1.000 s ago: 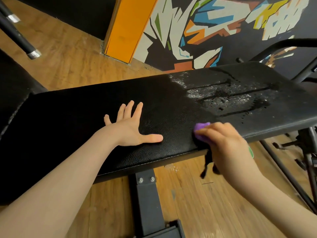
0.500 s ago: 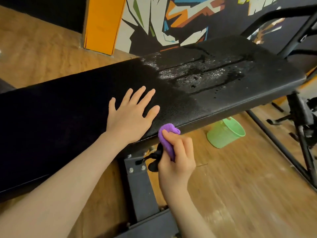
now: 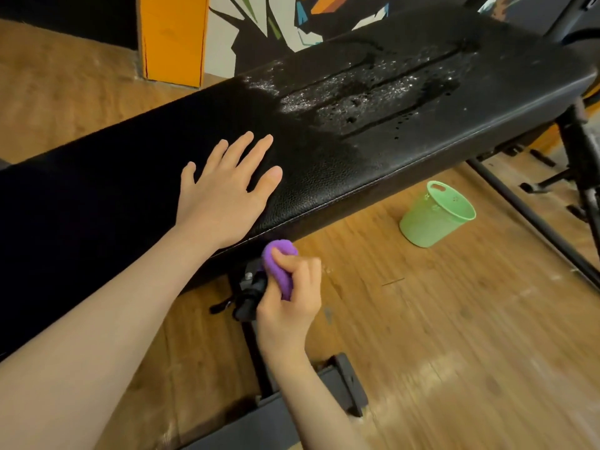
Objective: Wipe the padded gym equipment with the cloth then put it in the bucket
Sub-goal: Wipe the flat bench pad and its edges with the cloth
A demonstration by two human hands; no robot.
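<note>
A black padded bench (image 3: 324, 164) runs across the view, with wet streaks and droplets on its right half. My left hand (image 3: 224, 193) rests flat on the pad near its front edge, fingers spread. Just below that edge my right hand (image 3: 289, 293) grips a bunched purple cloth (image 3: 279, 267), which touches the underside of the pad's front rim. A small green bucket (image 3: 435, 219) stands on the wooden floor under the bench's right part, to the right of the cloth.
The bench's black steel post and foot (image 3: 344, 388) stand right under my right hand, with a black knob (image 3: 250, 297) beside it. More black frame legs (image 3: 581, 177) stand at the far right. An orange pillar (image 3: 172, 37) and a painted wall lie behind.
My right hand has slid the cloth left along the front edge and dropped below the pad's rim. The view has swung, bringing the green bucket into sight. My left hand stays flat on the pad.
</note>
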